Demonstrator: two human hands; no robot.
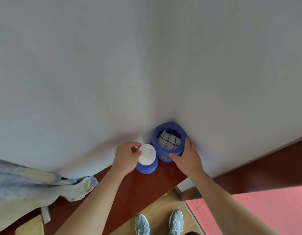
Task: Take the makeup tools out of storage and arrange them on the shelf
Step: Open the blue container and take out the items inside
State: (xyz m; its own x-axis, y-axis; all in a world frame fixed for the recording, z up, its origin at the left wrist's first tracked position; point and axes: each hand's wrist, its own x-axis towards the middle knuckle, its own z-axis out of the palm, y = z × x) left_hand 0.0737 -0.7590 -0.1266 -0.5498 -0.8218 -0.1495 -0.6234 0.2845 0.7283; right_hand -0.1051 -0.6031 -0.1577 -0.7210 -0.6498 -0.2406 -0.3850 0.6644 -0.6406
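Item: blue jar, round-bodied, mouth open, small coloured print low on its front; it stands on the red-brown wooden shelf at lower centre of the frame, tucked into the corner where two white walls meet. Contents: a white cloth with a black grid pattern, folded or bunched, filling the mouth; nothing else inside can be made out. Right hand: fingers curled round the jar's right side, thumb on its front, gripping it. Item: white round disc, flat, faint marking on its face, kind not readable; just left of the jar and above a blue rounded piece that sits on the shelf beside the jar; whether disc and piece touch cannot be told. Left hand: fingers and thumb pinching the disc at its left edge. Both forearms bare, entering from the bottom of the frame. Other: a pale blue and cream cloth draped over the shelf at lower left. Below the shelf, a wooden floor at bottom centre carrying the person's two grey trainers; a pink mat at lower right.
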